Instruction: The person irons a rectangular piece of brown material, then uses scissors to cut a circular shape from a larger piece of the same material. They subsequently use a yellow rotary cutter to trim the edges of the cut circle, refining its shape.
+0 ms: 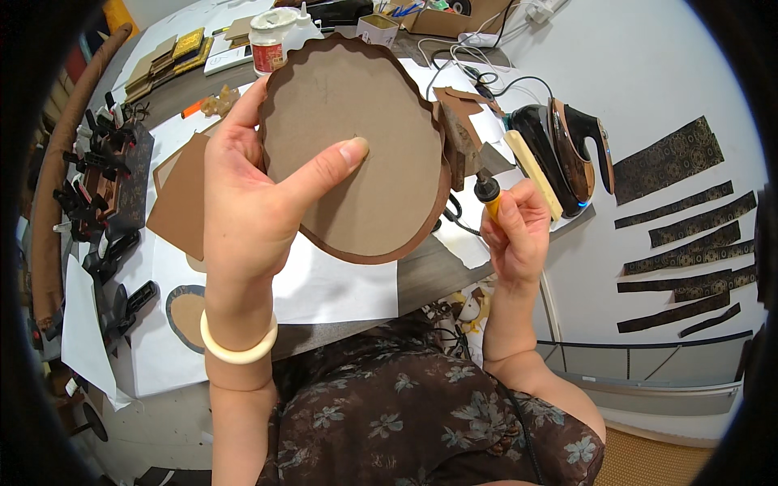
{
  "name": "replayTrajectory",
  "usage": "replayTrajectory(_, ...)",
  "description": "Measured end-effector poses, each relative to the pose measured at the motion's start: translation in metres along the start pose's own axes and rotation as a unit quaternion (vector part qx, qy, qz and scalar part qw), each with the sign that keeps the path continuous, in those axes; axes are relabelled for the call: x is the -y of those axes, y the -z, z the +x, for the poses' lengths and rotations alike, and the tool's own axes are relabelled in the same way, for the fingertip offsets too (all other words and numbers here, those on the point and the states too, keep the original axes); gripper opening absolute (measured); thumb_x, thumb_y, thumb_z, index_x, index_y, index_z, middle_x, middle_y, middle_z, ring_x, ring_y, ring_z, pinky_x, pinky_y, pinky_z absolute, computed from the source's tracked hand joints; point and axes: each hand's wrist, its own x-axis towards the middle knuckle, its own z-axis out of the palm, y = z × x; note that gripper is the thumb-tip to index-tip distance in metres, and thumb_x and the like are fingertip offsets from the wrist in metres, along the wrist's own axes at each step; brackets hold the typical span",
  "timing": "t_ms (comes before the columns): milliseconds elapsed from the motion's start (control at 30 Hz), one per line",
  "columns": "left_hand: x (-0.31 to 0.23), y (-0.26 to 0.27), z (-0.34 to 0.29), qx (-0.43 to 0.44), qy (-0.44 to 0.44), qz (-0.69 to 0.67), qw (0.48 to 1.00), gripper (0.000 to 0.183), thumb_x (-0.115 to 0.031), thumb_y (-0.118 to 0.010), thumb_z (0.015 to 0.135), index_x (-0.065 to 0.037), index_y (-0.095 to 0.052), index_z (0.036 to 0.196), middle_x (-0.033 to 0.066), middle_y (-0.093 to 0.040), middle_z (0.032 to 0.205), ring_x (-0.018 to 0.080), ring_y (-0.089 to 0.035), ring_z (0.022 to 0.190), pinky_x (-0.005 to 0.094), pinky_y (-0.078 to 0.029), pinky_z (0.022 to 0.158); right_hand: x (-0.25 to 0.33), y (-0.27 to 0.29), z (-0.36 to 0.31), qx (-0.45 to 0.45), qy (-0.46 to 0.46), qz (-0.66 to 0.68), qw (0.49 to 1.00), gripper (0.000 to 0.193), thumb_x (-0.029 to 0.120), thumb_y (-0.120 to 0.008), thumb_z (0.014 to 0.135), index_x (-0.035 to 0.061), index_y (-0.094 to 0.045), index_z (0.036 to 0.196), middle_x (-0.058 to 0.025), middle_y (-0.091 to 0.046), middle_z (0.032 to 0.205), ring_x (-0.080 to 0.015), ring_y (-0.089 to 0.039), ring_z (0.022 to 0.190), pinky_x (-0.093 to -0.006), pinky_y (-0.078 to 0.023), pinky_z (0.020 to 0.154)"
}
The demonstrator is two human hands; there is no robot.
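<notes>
My left hand (259,194) holds up an oval brown board (356,206), its thumb pressed on the face and its fingers behind. Darker brown material wraps the board's rim and stands in wavy folds along the top and right. In my right hand (523,231) is a tool with a yellow handle (493,208), a black collar and a flat metal head (462,146). That head is at the board's right edge; whether it touches cannot be made out. Below my left hand, an oval piece with a dark rim (188,318) lies on white paper (340,287).
An iron (559,154) stands at the right of the table, beside a pale yellow bar (532,172). Black clips (97,174) line a box at the left. Behind are a white tub (271,40) and cables (478,61). Patterned dark strips (689,223) lie on the white surface at right.
</notes>
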Motion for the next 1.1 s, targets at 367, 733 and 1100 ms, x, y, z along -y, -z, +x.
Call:
replayTrajectory(367, 0.0, 0.0, 0.001, 0.02, 0.024, -0.026, 0.999, 0.05, 0.003, -0.076, 0.073, 0.005, -0.055, 0.119, 0.0112, -0.067, 0.106, 0.0165, -0.066, 0.094, 0.0286, -0.053, 0.086, 0.003, 0.006, 0.01, 0.009, -0.003, -0.025, 1.0, 0.019, 0.016, -0.062, 0.095, 0.0075, -0.051, 0.082, -0.0013, -0.055, 0.065, -0.0033, -0.041, 0.049, -0.0166, -0.026, 0.041)
replayTrajectory(733, 0.005, 0.002, 0.004, -0.001, 0.0, -0.056, 0.998, 0.051, 0.004, -0.075, 0.075, 0.004, -0.054, 0.122, 0.0109, -0.066, 0.107, 0.0163, -0.065, 0.095, 0.0293, -0.052, 0.087, -0.017, -0.005, -0.009, 0.037, -0.109, 0.13, 0.985, 0.021, 0.022, -0.053, 0.099, 0.0112, -0.042, 0.085, -0.0021, -0.044, 0.063, -0.0023, -0.029, 0.044, -0.0147, -0.018, 0.037)
replayTrajectory(1100, -0.003, 0.0, -0.002, -0.01, -0.035, 0.039, 0.999, 0.051, -0.001, -0.074, 0.077, 0.005, -0.053, 0.124, 0.0118, -0.065, 0.112, 0.0172, -0.063, 0.101, 0.0289, -0.048, 0.092, -0.008, -0.013, -0.008, -0.018, 0.02, 0.003, 1.0, 0.018, 0.012, -0.062, 0.094, 0.0058, -0.051, 0.082, -0.0034, -0.056, 0.066, -0.0055, -0.042, 0.048, -0.0178, -0.029, 0.042)
